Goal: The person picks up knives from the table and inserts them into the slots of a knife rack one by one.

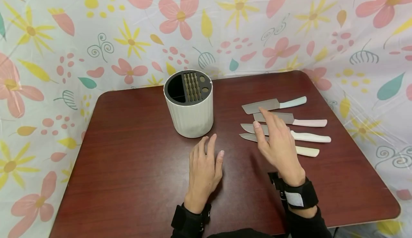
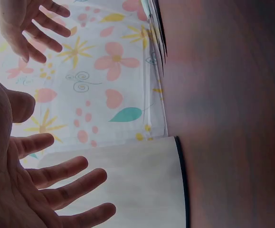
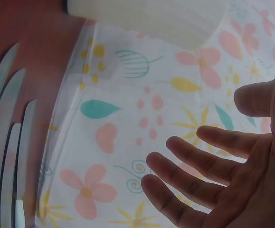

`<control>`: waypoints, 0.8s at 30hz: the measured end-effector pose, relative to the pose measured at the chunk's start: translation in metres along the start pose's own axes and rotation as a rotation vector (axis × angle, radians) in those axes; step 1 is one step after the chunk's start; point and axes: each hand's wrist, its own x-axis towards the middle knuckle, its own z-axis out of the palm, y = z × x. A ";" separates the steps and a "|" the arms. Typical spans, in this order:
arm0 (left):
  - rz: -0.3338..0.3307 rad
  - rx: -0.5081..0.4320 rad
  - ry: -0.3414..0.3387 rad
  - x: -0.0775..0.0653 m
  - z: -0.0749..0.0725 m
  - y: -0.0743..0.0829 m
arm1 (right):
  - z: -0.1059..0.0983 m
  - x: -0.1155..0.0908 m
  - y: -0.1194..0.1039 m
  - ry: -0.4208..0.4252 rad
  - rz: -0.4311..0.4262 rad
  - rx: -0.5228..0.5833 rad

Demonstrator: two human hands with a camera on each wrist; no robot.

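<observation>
A round, off-white ribbed knife holder (image 1: pixel 192 122) stands upright on the table, its dark top divided into an open compartment, wavy slots and round holes. My left hand (image 1: pixel 204 168) hovers in front of it, fingers spread and nothing in them. Several knives lie in a rough row on the right, blades pointing left. Farthest back is a broad knife with a pale blue handle (image 1: pixel 293 102), then one with a pink handle (image 1: pixel 310 123). Nearer are a white-handled knife (image 1: pixel 311 137) and a cream-handled knife (image 1: pixel 308 151). Above their blades, my empty right hand (image 1: pixel 279 145) extends its fingers.
The dark red-brown table (image 1: pixel 128 166) has rounded corners. Behind it and along its sides hangs a flower-printed sheet (image 1: pixel 128 27). Black straps circle both wrists, including a right wrist strap (image 1: pixel 307 195) with a pale patch.
</observation>
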 end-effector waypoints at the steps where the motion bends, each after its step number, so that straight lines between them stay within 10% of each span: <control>1: 0.002 -0.001 0.002 0.000 0.000 0.000 | 0.000 0.001 0.000 0.002 -0.004 0.000; 24: 0.042 0.010 0.020 0.002 -0.001 0.004 | -0.004 0.014 0.006 0.038 -0.014 -0.039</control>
